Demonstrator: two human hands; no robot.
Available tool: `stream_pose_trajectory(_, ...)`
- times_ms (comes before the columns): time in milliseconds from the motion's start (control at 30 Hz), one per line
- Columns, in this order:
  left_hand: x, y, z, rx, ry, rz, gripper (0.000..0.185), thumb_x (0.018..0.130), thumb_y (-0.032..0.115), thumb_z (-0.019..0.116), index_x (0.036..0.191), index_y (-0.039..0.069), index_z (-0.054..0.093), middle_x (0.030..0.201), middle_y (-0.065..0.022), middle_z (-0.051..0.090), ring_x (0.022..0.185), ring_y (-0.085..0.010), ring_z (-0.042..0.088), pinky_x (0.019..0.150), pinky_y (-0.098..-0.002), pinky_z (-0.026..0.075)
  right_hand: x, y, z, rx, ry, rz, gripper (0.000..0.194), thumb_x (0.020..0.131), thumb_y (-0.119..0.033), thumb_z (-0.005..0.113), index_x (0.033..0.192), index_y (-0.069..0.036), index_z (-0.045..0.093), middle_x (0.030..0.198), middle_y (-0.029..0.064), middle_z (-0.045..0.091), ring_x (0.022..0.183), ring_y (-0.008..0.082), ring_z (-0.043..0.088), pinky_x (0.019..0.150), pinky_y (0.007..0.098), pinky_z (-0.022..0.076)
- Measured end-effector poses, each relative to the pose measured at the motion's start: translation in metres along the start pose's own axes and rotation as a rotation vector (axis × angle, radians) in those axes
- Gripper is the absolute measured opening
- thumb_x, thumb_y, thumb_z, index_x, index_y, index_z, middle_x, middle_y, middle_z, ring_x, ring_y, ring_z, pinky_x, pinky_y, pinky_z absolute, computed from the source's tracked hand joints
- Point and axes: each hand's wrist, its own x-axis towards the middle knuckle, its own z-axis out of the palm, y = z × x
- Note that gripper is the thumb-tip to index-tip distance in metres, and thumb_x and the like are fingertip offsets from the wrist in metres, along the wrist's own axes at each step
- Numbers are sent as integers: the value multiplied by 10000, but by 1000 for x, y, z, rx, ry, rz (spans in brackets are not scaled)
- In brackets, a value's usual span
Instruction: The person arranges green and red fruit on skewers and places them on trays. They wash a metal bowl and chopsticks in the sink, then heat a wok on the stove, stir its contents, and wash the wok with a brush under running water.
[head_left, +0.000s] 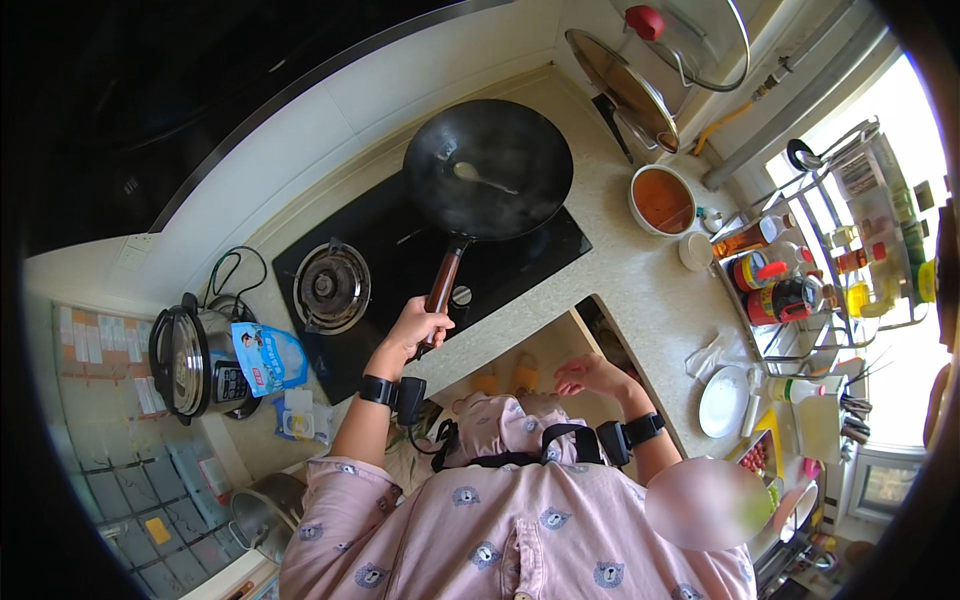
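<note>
My left hand (421, 327) is wrapped around the brown wooden handle of a black wok (502, 142). The wok rests over the right side of a black glass gas cooktop (397, 262). Inside it lies a small yellowish puddle (466, 172), seemingly oil, with a thin streak trailing right, and faint haze hangs over it. A control knob (461, 296) sits just right of the handle. My right hand (586, 375) is held in front of my body, fingers loosely curled and apart, with nothing in it. It is beyond the counter's front edge and touches nothing.
A white bowl of orange-red liquid (663, 201) stands right of the wok. A rack of sauce bottles (780, 300) and a white plate (724, 401) are farther right. Left are a bare burner (330, 287), a blue pouch (268, 358) and an electric pressure cooker (199, 360). Lids (622, 90) lean behind.
</note>
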Motion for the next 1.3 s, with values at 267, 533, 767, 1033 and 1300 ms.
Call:
stream_pose_trajectory(267,-14,40,10,-84,-47,-8,180,727,-43,607,736,59,459,591,-31,490,446,-97,497,395,-247,397,-8,9,2,8,49,14,256,907,-220,556,927,5,676,830,75,685,761,135,649,690,255,539)
stream_pose_trajectory(533,-15,31,-5,-169,-91,-30,176,736,-49,599,761,59,461,587,-12,460,438,-90,475,387,-243,353,-17,12,4,11,107,15,242,905,-196,555,898,18,666,833,86,686,763,140,655,694,257,544)
stream_pose_trajectory(767,-13,15,-15,-185,-108,-25,178,732,-52,605,794,51,474,593,-17,473,442,-94,481,393,-244,381,-19,17,2,-2,136,58,248,906,-196,559,926,25,670,842,93,691,764,145,661,710,260,549)
stream_pose_trajectory(1033,-7,13,-23,-184,-128,-19,175,730,-52,602,787,53,475,582,-14,469,436,-96,480,390,-245,377,-10,17,2,-3,113,65,252,904,-202,563,939,24,669,845,95,691,770,147,663,715,259,550)
stream_pose_trajectory(1300,-16,27,-12,-225,-113,-48,166,738,-41,599,779,60,474,576,-6,465,435,-94,476,395,-239,358,-12,24,-2,31,134,89,249,906,-210,579,958,19,663,861,89,686,785,139,653,721,257,540)
